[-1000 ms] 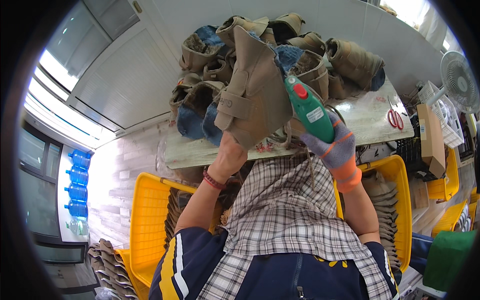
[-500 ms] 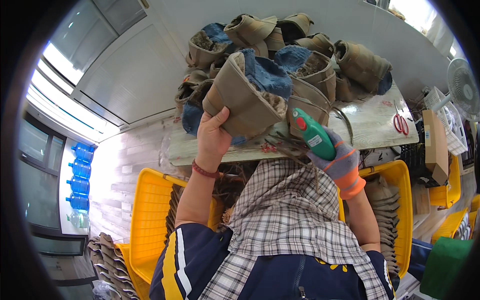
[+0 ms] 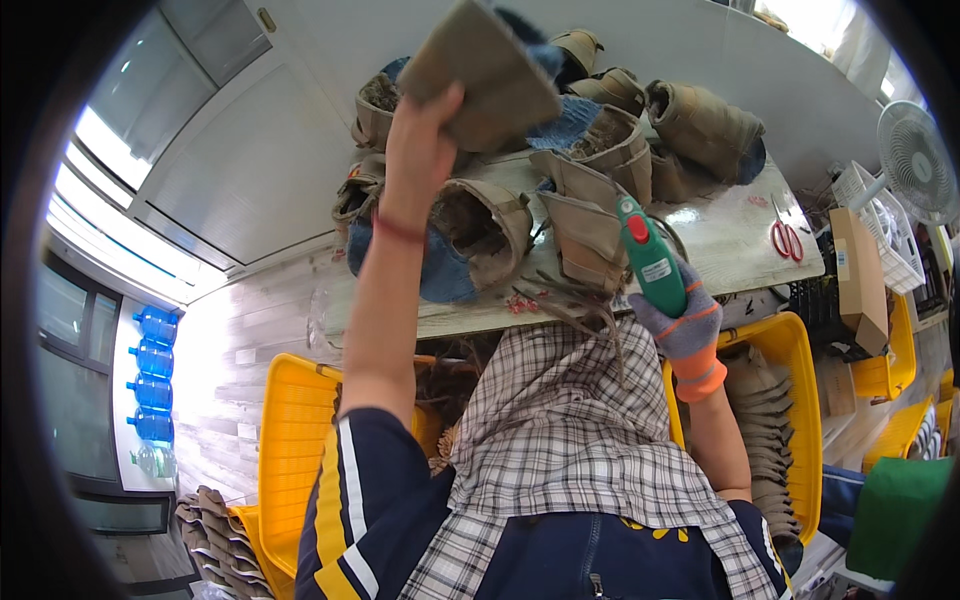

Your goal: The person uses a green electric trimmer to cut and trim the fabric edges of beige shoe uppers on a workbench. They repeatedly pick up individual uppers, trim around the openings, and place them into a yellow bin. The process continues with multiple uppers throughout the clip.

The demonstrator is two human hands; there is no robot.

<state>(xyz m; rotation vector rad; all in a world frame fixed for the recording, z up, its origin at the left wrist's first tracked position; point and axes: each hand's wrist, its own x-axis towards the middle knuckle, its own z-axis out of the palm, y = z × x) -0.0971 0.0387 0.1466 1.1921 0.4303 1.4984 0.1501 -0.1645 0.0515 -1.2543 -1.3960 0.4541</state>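
My left hand [image 3: 418,145] is raised over the far part of the worktable [image 3: 735,235], closed on a tan fur-lined boot upper [image 3: 487,85], blurred by motion. In my right hand [image 3: 688,325], gloved in grey and orange, sits a green handheld power tool [image 3: 655,265] with a red button, pointing up and away. Just left of that tool stands another tan boot upper [image 3: 582,235]. A further fur-lined upper [image 3: 485,225] with blue lining lies open near the table's front edge. Dark trimmed strips [image 3: 575,305] lie by the edge in front of me.
More uppers [image 3: 705,125] are heaped at the back. Red scissors [image 3: 786,240] lie at the table's right end, near a cardboard box [image 3: 857,280] and a fan [image 3: 915,160]. Yellow baskets [image 3: 290,450] with stacked tan pieces flank me. Blue water bottles [image 3: 152,390] line the left wall.
My left hand has lifted the boot upper up and away toward the heap, uncovering another upper on the table. The right hand with the green tool has shifted only slightly.
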